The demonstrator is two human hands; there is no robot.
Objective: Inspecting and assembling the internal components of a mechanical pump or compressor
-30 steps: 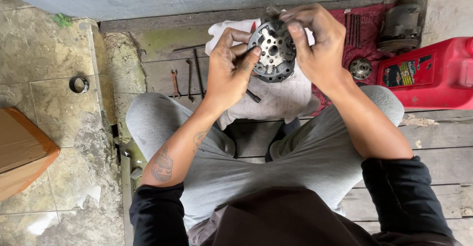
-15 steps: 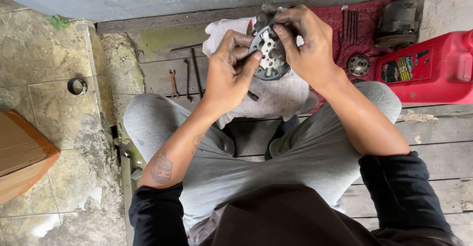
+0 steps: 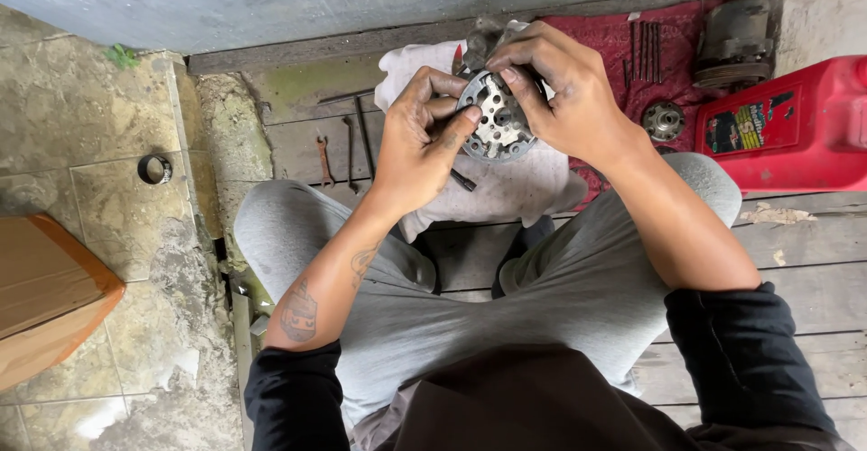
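Head view: a round grey metal disc with drilled holes [image 3: 499, 126] is held in both hands above the lap, over a white cloth [image 3: 506, 185] spread on the plank floor [image 3: 795, 261]. The left hand [image 3: 420, 144] is closed on the disc's left rim, its thumb laid across the face; the right hand [image 3: 564, 99] is closed over the top and right rim, fingertips pressed on the face. No slack is seen in either grip.

A slip is judged possible: the fingers look grimy and perhaps oily, and the disc is pinched mostly by its edge, so it could be dropped onto the cloth or roll off toward the gaps between the planks. A fingertip could also be caught in a hole if the disc is twisted.

The disc appears dull, worn and dark-stained, with a ring of round holes about a central hub; its back is hidden.

Beyond it, a red mat [image 3: 623, 40] with thin rods lies at the floor's far edge, a red plastic canister [image 3: 795, 126] at the right edge, and small spanners [image 3: 327, 158] to the left.
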